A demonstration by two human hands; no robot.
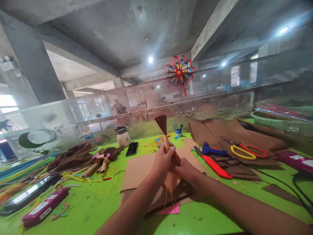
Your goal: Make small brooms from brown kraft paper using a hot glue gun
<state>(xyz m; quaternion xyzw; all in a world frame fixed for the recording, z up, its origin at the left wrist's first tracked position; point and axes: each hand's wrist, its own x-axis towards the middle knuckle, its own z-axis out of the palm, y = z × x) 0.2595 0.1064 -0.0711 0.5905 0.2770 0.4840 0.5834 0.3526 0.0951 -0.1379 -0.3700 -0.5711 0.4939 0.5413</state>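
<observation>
My left hand [163, 159] is closed around the light brown rolled handle of a small pleated brown paper fan [161, 125], its folded head spread upward. Close against it, my right hand [181, 168] has its fingers curled in at the handle's lower end; what they pinch is hidden. Thin yellow strings [171, 194] dangle beneath both hands. Below them lie brown paper sheets [137, 168] and a pink paper piece [171, 209] on the green table [97, 209].
Right: a red-handled cutter [215, 167], blue-handled tool [215, 150], scissors [244, 151], brown paper [217, 130] and a basket [281, 117]. Left: finished-looking paper pieces [102, 161], a phone [132, 149], a jar [123, 137] and purple box [45, 207]. A perforated screen [97, 114] stands behind.
</observation>
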